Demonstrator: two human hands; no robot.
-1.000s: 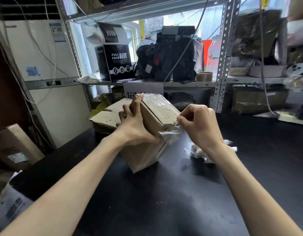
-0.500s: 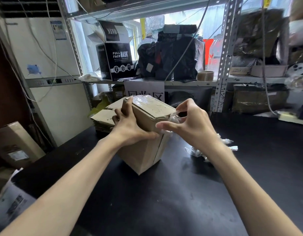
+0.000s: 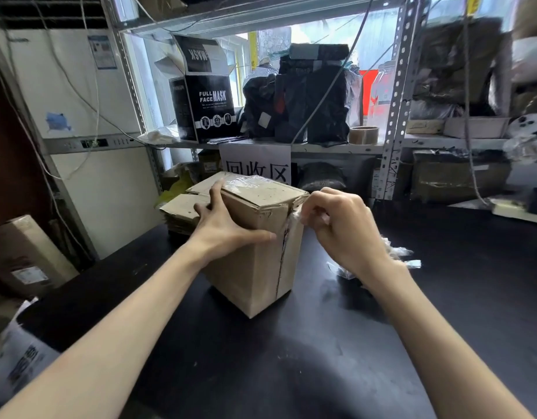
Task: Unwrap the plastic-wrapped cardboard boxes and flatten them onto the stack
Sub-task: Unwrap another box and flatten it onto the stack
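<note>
A brown cardboard box (image 3: 255,267) stands upright on the black table (image 3: 261,358), with clear plastic wrap (image 3: 249,184) still stretched over its top. My left hand (image 3: 221,228) holds the box's upper left side, fingers spread over the far edge and thumb along the front face. My right hand (image 3: 342,228) pinches a strand of the plastic wrap at the box's upper right corner. Behind the box, at the table's far left, lies the stack of flattened cardboard (image 3: 182,210).
Crumpled plastic wrap (image 3: 397,255) lies on the table right of the box, partly behind my right wrist. A metal shelf (image 3: 394,116) with black packages, a mask box (image 3: 211,107) and a tape roll (image 3: 363,135) stands behind. A long carton (image 3: 25,255) leans at the left.
The box has been set down upright and turned. My right hand moved from its front corner up to the upper right corner, pulling the wrap off the side.
</note>
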